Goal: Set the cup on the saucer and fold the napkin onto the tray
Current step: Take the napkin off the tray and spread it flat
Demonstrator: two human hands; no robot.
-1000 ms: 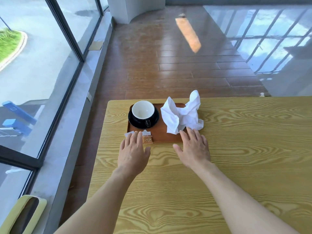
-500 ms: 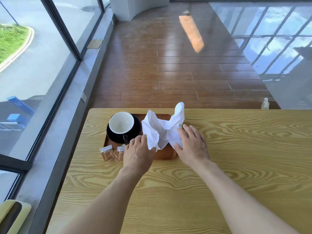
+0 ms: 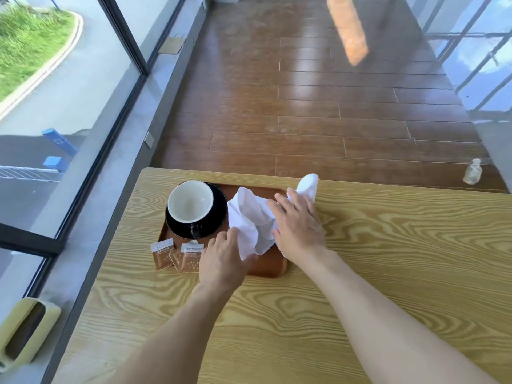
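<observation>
**Both hands on the white napkin above the tray**

The wooden table (image 3: pixel 388 273) has a pale yellow top with a strong wavy grain, and it fills the lower part of the view. At its far left part lies the tray (image 3: pixel 273 266), brown, flat, with rounded corners and a low rim.

On the left half of the tray sits the saucer (image 3: pixel 219 209), black and glossy, and the cup (image 3: pixel 190 200) stands upright on it. The cup is white inside and black outside, and its small black handle points to the near side.

The napkin (image 3: pixel 249 217) is white and thin. It is crumpled, with many creases, and it covers the right half of the tray; one rolled end rises over the far right corner of the tray, above the table.

The right hand (image 3: pixel 297 225) lies flat on the napkin with straight, spread fingers and presses it down. The left hand (image 3: pixel 221 259) is at the near edge of the napkin; its fingers curl over the cloth and pinch this edge.

Three small brown sachets (image 3: pixel 177 254) with white tops lie at the near left corner of the tray, partly on the table, just beside the left hand.
</observation>
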